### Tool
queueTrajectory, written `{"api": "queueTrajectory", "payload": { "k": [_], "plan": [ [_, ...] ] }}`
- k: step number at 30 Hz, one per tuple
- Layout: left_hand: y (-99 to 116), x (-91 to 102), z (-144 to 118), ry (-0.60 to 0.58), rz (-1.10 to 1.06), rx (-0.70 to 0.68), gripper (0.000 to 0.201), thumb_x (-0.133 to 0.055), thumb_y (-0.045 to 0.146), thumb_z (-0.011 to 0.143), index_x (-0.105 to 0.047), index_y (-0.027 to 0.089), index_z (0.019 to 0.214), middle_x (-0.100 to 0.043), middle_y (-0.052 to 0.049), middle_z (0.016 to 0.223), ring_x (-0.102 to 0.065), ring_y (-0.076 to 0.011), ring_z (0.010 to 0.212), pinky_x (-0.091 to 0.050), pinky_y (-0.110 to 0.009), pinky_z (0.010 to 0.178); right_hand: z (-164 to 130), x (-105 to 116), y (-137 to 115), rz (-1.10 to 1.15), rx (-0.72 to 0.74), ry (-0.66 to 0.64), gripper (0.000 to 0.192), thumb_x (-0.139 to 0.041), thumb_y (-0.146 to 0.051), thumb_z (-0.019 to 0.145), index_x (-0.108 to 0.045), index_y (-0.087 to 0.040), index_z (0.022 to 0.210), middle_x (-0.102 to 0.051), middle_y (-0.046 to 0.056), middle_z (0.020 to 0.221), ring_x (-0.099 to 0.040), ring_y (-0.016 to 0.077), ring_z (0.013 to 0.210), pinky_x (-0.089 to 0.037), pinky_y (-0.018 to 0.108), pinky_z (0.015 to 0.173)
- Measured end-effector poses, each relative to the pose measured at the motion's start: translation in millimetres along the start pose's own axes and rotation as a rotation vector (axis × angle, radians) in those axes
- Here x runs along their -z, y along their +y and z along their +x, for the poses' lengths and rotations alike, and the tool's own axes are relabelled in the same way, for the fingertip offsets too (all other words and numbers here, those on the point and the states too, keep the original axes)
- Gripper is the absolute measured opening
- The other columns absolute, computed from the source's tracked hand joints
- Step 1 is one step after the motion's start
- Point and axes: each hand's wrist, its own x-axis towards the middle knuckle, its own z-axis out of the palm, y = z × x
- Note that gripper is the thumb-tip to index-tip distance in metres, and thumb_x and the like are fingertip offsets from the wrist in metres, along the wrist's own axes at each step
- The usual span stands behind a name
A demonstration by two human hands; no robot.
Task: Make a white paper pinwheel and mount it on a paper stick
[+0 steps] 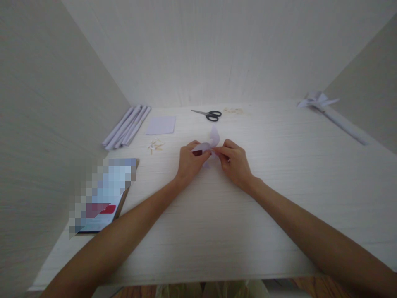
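Over the middle of the table, my left hand (192,163) and my right hand (234,161) are close together on a curled piece of pale lilac paper (215,135). My left thumb and fingers pinch its left side. With thumb and forefinger, my right hand grips near the paper's centre; whether something small is also between those fingertips is hidden. One curved flap stands up beyond the hands, and another bends over the left fingers. Scissors (211,115) with black handles lie shut behind the hands.
Left are several rolled paper tubes (127,126), square paper (161,125), short white-tipped sticks (155,145) and a lit tablet (108,194) beside my left forearm. Small pale bits (234,111) lie near the scissors. A paper pinwheel (319,100) on a rolled stick lies far right. Walls (198,49) enclose the table.
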Motion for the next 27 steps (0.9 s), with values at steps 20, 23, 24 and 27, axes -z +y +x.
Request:
{"api": "queueTrajectory", "payload": {
  "k": [20, 23, 24, 27],
  "plan": [
    [-2.6, 0.0, 1.1, 0.003, 0.02, 0.001, 0.008, -0.056, 0.02, 0.059, -0.051, 0.016, 0.054, -0.049, 0.004, 0.05, -0.044, -0.0074, 0.047, -0.033, -0.019, 0.043, 1.7, 2.9, 1.8, 0.073, -0.054, 0.071, 0.011, -0.057, -0.013, 0.071, -0.063, -0.016, 0.062, -0.058, 0.001, 0.06, -0.049, 0.0102, 0.053, -0.039, 0.023, 0.051],
    [-4.2, -0.7, 1.6, 0.016, -0.011, 0.035, 0.008, -0.057, 0.021, 0.058, -0.052, 0.015, 0.056, -0.051, 0.003, 0.051, -0.045, -0.0075, 0.046, -0.034, -0.02, 0.043, 2.1, 1.6, 2.1, 0.092, -0.052, 0.079, 0.013, -0.056, -0.012, 0.071, -0.064, -0.016, 0.061, -0.06, 0.003, 0.061, -0.052, 0.0112, 0.055, -0.041, 0.024, 0.052],
    [-4.9, -0.9, 1.9, 0.021, -0.016, 0.041, 0.008, -0.056, 0.021, 0.058, -0.052, 0.015, 0.056, -0.051, 0.003, 0.051, -0.045, -0.0076, 0.046, -0.035, -0.02, 0.043, 2.1, 1.1, 2.1, 0.094, -0.047, 0.076, 0.013, -0.056, -0.012, 0.071, -0.064, -0.016, 0.061, -0.06, 0.003, 0.063, -0.054, 0.0117, 0.056, -0.042, 0.024, 0.053],
    [-7.6, -1.2, 3.1, 0.034, -0.025, 0.058, 0.008, -0.057, 0.022, 0.058, -0.053, 0.015, 0.057, -0.053, 0.002, 0.053, -0.047, -0.0084, 0.048, -0.035, -0.02, 0.043, 1.9, 0.5, 1.6, 0.078, -0.026, 0.053, 0.016, -0.053, -0.01, 0.071, -0.065, -0.017, 0.065, -0.063, 0.004, 0.067, -0.057, 0.0131, 0.06, -0.045, 0.025, 0.056]
  ]
}}
